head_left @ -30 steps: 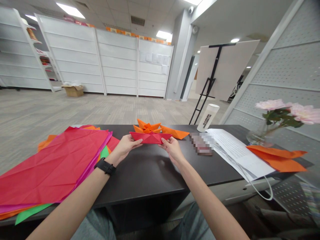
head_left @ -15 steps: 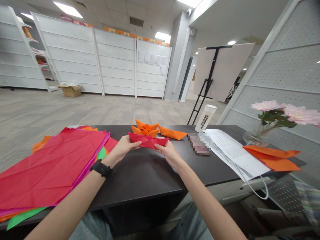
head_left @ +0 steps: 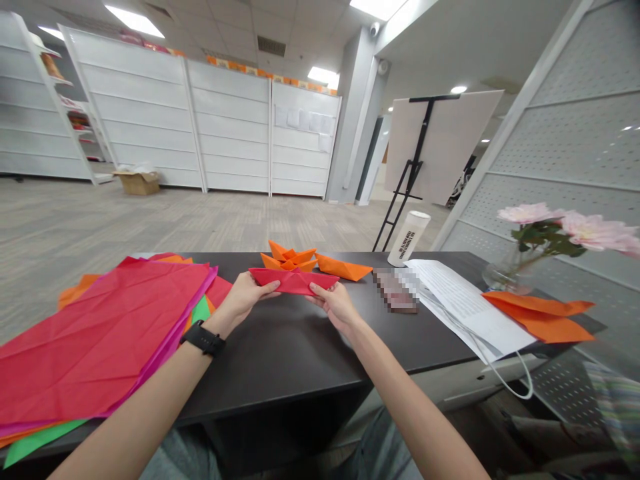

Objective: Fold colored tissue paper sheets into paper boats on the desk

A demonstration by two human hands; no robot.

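Note:
A red folded paper boat (head_left: 294,281) is held level above the dark table, pinched at both sides. My left hand (head_left: 246,296), with a black watch on the wrist, grips its left end, thumb on the near face. On its right end, my right hand (head_left: 336,305) closes the same way, thumb in front and fingers behind. Just behind the red boat stands an orange paper boat (head_left: 287,253) with pointed tips, its lower part partly hidden. Beside that lies a long orange folded paper boat (head_left: 344,268).
A stack of red, magenta, orange and green paper sheets (head_left: 115,333) covers the left of the table (head_left: 280,360). To the right are a blurred phone-like object (head_left: 395,291), a white canister (head_left: 409,239), printed sheets with a cable (head_left: 460,303), orange paper (head_left: 545,317) and a flower vase (head_left: 510,270).
The red boat looks flatter and more stretched lengthwise between my hands, its left end slightly further left. Both hands keep their hold. The whole view has shifted a little.

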